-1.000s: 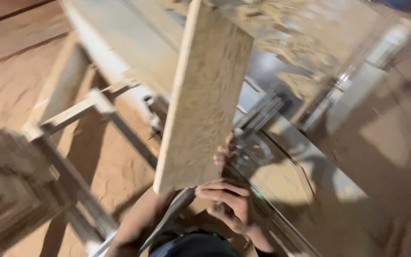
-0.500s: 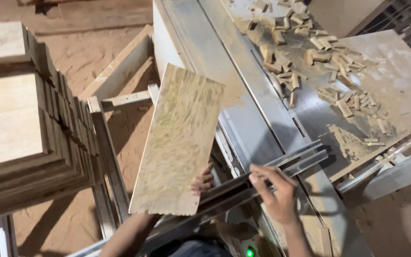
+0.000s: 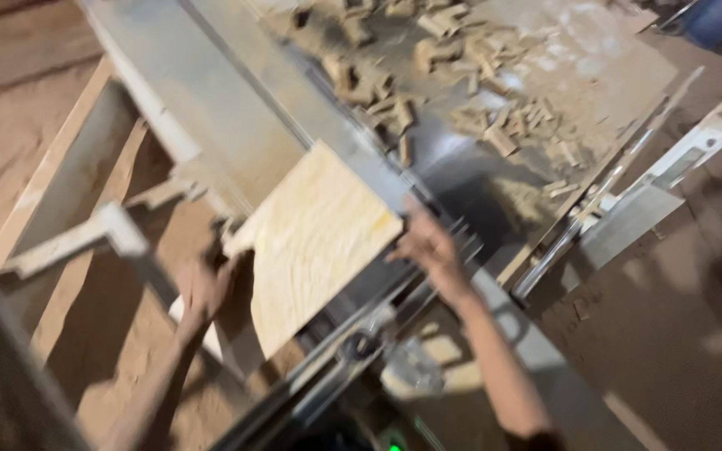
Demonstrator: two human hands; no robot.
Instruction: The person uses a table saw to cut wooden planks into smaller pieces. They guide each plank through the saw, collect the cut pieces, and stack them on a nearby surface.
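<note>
A pale rectangular wooden board (image 3: 311, 242) lies tilted over the near edge of a grey metal saw table (image 3: 236, 108). My left hand (image 3: 206, 284) grips the board's left edge from below. My right hand (image 3: 428, 246) holds its right corner, fingers on the table's metal rail (image 3: 353, 334). The picture is blurred by motion, so finer finger detail cannot be made out.
Several small wood offcuts (image 3: 453, 92) and sawdust cover the far side of the table. A white metal frame (image 3: 85, 242) stands at the left over a sawdust-covered floor (image 3: 10, 150). A white fence arm (image 3: 670, 175) sticks out at the right.
The board has dropped from nearly upright to lying flatter on the table edge. My right hand moved from the rail onto the board's right corner. The view swung right, away from the stacked boards.
</note>
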